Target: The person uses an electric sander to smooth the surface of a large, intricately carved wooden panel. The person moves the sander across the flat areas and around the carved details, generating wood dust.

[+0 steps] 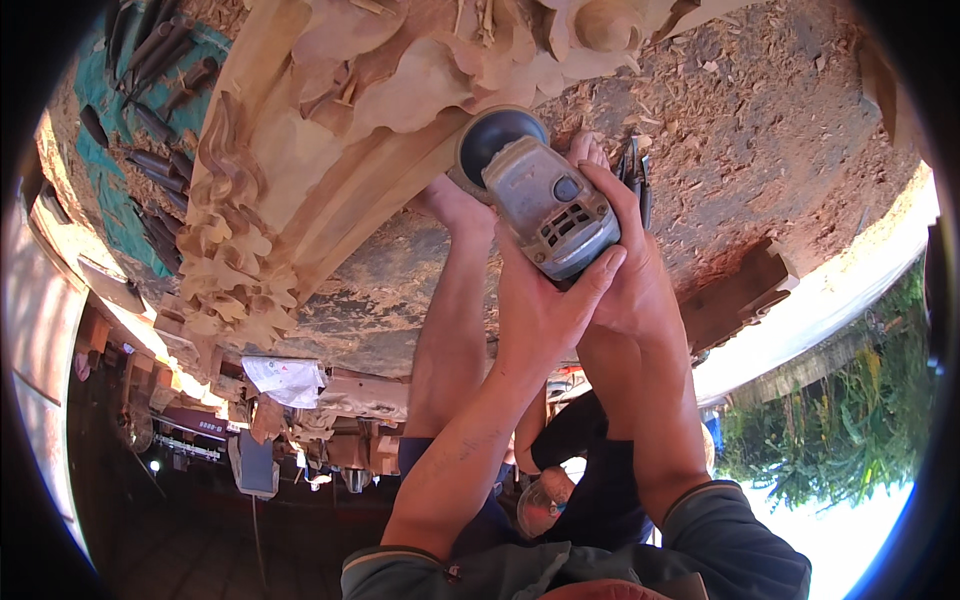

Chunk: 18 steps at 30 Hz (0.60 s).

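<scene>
Nearest the lens: dark grey sleeve cuffs (700,530) at bottom edge, both forearms running up from them. Left hand (535,310) and right hand (635,270) both clenched round a grey angle grinder (548,205), fingers wrapped on its body from either side, left thumb up along the casing. Grinder's round disc end (495,140) sits against the lower edge of a big carved wood piece (330,130), pale w/ leaf and scroll relief, spanning top left to top centre. A bare leg (455,300) runs up under the hands, foot near the carving. Ground is packed dirt covered w/ wood chips and sawdust (760,110). Left side: row of dark-handled chisels (160,70) on a teal cloth (110,200), just beside the carving. Lower left is dim, a workshop w/ more carved bits and a crumpled white sheet (285,378). Right rim: a pale curb or wall (850,280), green plants (830,430) beyond, bright glare. Hard to tell: whether disc is spinning, what the dark clip-like object behind right fingers is; disc contact pt partly hidden by carving edge. Fisheye rim blacks out corners.
</scene>
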Motion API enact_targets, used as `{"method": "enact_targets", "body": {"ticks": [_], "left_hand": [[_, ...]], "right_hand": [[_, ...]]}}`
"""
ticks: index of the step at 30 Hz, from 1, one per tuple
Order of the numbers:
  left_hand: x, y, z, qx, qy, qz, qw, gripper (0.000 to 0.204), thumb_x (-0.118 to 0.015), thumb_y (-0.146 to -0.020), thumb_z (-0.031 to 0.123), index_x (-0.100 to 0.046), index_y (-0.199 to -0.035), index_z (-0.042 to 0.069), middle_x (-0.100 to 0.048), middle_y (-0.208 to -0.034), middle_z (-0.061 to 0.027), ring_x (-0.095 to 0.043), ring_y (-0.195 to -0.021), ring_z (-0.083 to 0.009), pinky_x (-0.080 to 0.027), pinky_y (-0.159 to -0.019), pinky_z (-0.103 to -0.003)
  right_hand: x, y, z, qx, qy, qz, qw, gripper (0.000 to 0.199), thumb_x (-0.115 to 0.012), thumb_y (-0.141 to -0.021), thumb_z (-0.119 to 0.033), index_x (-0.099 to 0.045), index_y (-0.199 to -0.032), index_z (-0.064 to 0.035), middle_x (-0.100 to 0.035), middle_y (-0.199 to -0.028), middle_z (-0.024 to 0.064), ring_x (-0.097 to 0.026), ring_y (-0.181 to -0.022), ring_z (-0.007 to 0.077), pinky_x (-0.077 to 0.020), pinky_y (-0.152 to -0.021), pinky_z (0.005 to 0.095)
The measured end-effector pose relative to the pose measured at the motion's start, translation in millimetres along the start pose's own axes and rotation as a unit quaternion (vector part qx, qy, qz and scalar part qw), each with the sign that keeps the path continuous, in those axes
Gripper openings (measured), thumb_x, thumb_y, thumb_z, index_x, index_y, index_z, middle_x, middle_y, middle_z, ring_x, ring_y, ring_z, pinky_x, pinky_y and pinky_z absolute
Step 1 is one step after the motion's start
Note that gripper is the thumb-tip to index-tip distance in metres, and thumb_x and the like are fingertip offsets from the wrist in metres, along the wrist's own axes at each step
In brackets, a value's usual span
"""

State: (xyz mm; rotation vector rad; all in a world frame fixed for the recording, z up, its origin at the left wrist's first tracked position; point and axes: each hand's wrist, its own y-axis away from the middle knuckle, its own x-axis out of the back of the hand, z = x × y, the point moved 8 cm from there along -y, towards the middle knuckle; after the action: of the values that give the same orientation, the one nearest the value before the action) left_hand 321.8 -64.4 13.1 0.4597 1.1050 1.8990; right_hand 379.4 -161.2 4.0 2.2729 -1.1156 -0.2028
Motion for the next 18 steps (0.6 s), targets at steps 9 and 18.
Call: {"method": "enact_targets", "body": {"ticks": [9, 18], "left_hand": [[20, -1, -3, -0.054, 0.054, 0.032, 0.997, 0.077, -0.083, -0.094, 0.016, -0.033, -0.151, -0.005, -0.06, -0.139, -0.0167, -0.061, -0.128, -0.0223, -0.05, -0.109, -0.037], [12, -3, -4, -0.032, 0.077, 0.006, 0.996, 0.081, -0.088, -0.089, 0.023, -0.033, -0.141, -0.006, -0.063, -0.133, -0.0217, -0.067, -0.122, -0.0253, -0.056, -0.101, -0.037]], "right_hand": [[-21, -10, -6, -0.014, -0.054, 0.017, 0.998, 0.09, -0.088, -0.08, -0.013, -0.041, -0.156, -0.0115, -0.071, -0.13, 0.0223, -0.071, -0.12, 0.0392, -0.0499, -0.107, 0.0442], [-16, -17, -24, -0.015, -0.045, 0.016, 0.999, 0.099, -0.092, -0.078, -0.014, -0.035, -0.159, -0.0092, -0.062, -0.142, 0.0224, -0.066, -0.127, 0.0374, -0.0511, -0.108, 0.0466]]}}
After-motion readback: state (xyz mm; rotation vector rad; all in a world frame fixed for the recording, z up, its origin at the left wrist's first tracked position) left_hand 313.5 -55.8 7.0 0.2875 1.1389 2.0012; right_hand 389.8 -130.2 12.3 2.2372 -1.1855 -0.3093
